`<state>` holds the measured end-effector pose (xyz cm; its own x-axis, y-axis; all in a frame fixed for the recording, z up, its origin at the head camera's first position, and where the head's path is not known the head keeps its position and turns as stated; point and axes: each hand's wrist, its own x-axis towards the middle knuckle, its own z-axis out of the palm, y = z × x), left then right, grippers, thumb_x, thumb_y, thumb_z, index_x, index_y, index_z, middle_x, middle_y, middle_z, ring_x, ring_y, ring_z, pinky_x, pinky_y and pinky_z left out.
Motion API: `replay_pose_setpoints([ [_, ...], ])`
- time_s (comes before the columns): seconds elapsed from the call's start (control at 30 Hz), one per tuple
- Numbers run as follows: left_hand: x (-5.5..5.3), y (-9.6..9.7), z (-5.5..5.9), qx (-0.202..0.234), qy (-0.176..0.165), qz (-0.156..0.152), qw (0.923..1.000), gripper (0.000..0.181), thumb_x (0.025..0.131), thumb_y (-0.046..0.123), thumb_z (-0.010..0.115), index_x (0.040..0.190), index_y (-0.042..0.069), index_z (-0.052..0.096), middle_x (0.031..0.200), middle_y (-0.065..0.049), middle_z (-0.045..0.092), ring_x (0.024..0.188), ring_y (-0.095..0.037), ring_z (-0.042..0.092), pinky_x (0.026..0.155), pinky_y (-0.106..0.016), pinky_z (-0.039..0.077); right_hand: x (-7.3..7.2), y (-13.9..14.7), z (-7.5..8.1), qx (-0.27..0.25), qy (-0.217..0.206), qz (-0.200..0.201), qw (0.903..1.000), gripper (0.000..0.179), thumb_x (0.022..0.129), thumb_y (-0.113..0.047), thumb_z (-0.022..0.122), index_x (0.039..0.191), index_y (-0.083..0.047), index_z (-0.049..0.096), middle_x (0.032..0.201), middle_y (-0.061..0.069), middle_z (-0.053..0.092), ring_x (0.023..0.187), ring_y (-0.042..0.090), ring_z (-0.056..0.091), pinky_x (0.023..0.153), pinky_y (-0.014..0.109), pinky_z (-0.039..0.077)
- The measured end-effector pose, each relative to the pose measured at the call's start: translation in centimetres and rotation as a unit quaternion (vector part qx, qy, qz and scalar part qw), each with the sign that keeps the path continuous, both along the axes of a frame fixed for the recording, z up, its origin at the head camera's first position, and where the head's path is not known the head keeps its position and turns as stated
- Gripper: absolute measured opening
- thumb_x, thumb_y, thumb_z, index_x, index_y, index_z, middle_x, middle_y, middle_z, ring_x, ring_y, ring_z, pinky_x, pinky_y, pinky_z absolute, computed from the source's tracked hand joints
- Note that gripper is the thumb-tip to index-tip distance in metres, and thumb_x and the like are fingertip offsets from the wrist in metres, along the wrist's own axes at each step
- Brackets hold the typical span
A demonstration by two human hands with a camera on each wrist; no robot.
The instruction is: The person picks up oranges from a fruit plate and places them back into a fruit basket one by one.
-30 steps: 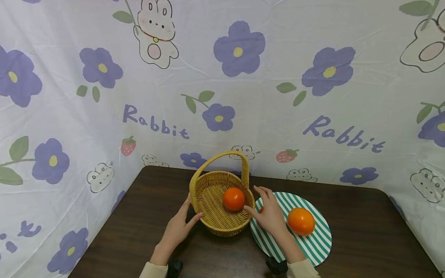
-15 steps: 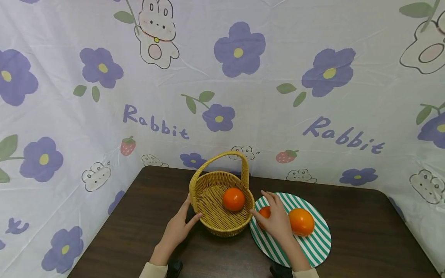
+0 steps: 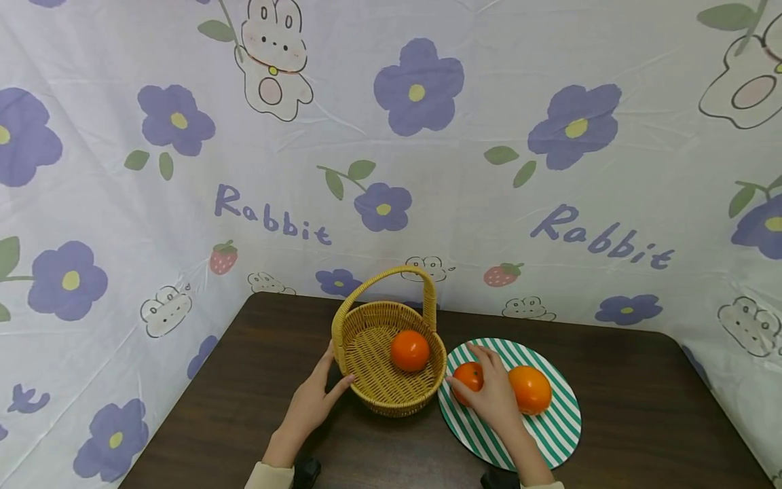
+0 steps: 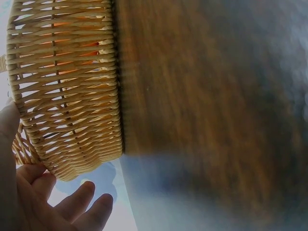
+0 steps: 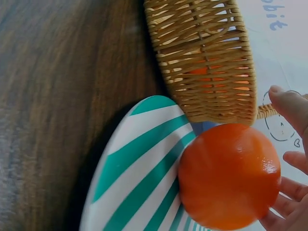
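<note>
A yellow wicker basket [image 3: 397, 411] with an arched handle stands near the middle of the table and holds one round orange-red fruit [image 3: 410, 351]. My left hand [image 3: 307, 405] holds the basket's left side, thumb on the near rim and fingers beside the handle's foot; those fingertips show in the left wrist view. To the right, a green-and-white striped plate [image 3: 552, 445] bears two fruits. My right hand [image 3: 496, 399] is spread over the glossy orange-red, persimmon-like fruit [image 5: 230, 177] near the basket, thumb apart from the fingers. The larger orange fruit [image 3: 530, 390] lies just right of that hand.
The dark wooden table [image 3: 635, 394] extends to both sides of the basket and plate. A white cloth [image 3: 464, 183] printed with flowers and rabbits hangs behind the table and along its left side. The plate's left edge lies close to the basket.
My right hand has moved from the basket's right rim to the right, over the nearer fruit on the plate, which now shows more. The left hand and basket have stayed put.
</note>
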<state>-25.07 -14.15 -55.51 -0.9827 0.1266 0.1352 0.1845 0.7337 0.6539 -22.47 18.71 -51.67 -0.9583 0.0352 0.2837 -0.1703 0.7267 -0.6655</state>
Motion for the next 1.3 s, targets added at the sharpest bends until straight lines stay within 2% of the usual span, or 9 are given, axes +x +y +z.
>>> replay_pose_setpoints([
  [0.17,0.0,0.0,-0.1,-0.001,-0.003,0.002,1.0000,0.079,0.086,0.063,0.047,0.147,0.043,0.000,0.152,0.000,0.027,0.123,-0.035,0.047,0.093,-0.056,0.040,0.2,0.1,-0.5,-0.006,-0.001,0.004,1.0000,0.073,0.077,-0.038,0.075,0.138,-0.014,0.043,0.136,0.016,0.039,0.120,0.037,0.044,0.087,0.053,0.046],
  [0.3,0.0,0.0,-0.2,-0.001,-0.003,0.002,1.0000,0.079,0.086,0.065,0.046,0.147,0.043,0.000,0.151,0.000,0.027,0.123,-0.035,0.047,0.093,-0.056,0.040,0.3,0.2,-0.9,-0.001,-0.003,-0.001,1.0000,0.074,0.076,-0.040,0.075,0.138,-0.015,0.043,0.135,0.016,0.040,0.118,0.036,0.046,0.086,0.052,0.048],
  [0.5,0.0,0.0,-0.1,0.002,-0.003,0.002,1.0000,0.079,0.085,0.065,0.046,0.147,0.043,0.001,0.151,0.000,0.027,0.124,-0.035,0.046,0.093,-0.057,0.040,0.6,0.1,-1.3,0.013,-0.003,-0.013,0.9998,0.077,0.076,-0.040,0.076,0.138,-0.011,0.043,0.129,0.018,0.044,0.112,0.036,0.049,0.081,0.051,0.049],
  [0.77,0.2,0.0,0.1,0.004,-0.006,0.000,1.0000,0.080,0.084,0.067,0.044,0.147,0.042,0.001,0.151,0.000,0.027,0.124,-0.035,0.046,0.093,-0.057,0.040,0.7,0.2,-1.8,0.022,-0.011,-0.014,0.9996,0.077,0.074,-0.031,0.078,0.138,-0.007,0.042,0.130,0.019,0.043,0.115,0.036,0.046,0.086,0.053,0.047],
  [1.3,0.3,0.0,0.1,0.006,0.001,0.002,1.0000,0.079,0.085,0.065,0.045,0.147,0.042,0.002,0.151,0.000,0.028,0.124,-0.035,0.046,0.093,-0.056,0.040,1.0,0.1,-1.2,0.009,-0.042,-0.021,0.9989,0.080,0.075,-0.038,0.077,0.139,-0.007,0.041,0.132,0.019,0.044,0.114,0.035,0.048,0.089,0.053,0.046],
])
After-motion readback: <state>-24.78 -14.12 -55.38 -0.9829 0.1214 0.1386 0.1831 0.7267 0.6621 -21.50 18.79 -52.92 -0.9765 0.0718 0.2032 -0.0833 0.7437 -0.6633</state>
